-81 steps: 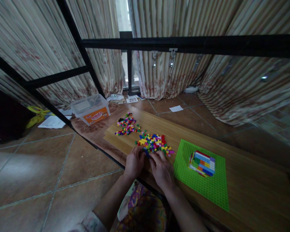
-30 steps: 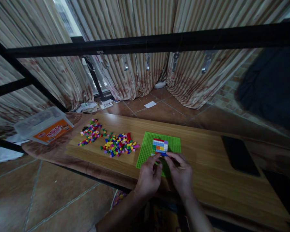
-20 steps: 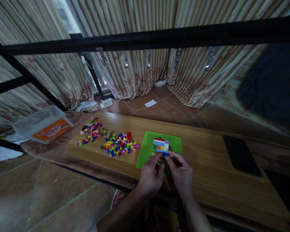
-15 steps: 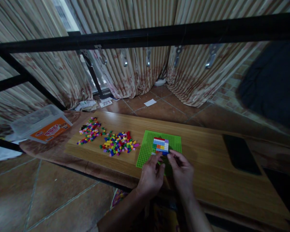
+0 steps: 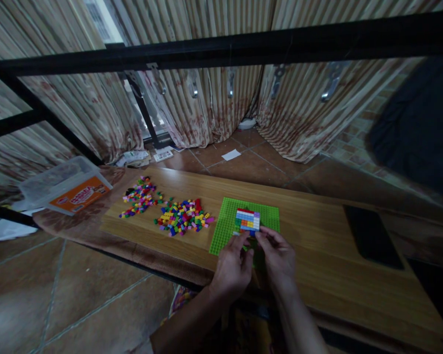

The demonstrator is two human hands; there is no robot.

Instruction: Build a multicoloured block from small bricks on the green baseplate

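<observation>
A green studded baseplate [image 5: 222, 223] lies on the wooden board, with a patch of toy bricks [image 5: 248, 217] in red, white, light blue, orange and lilac built on it. At the patch's near edge sits a dark blue brick [image 5: 252, 233]. My left hand [image 5: 233, 263] is closed, its fingertips at the left end of this blue brick. From the other side my right hand [image 5: 276, 255] pinches at the brick's right end with thumb and index finger. My fingers partly cover the brick and the near part of the baseplate.
Two heaps of loose bricks, a nearer one [image 5: 184, 216] and a farther one [image 5: 138, 196], lie left of the baseplate. A clear plastic box [image 5: 64, 184] with an orange label stands at far left. To the right lies a dark flat slab [image 5: 371, 236]. A black rail [image 5: 221, 46] crosses beyond.
The view has shifted slightly. Both hands stay at the near edge of the brick patch, with hardly any movement of the fingers.
</observation>
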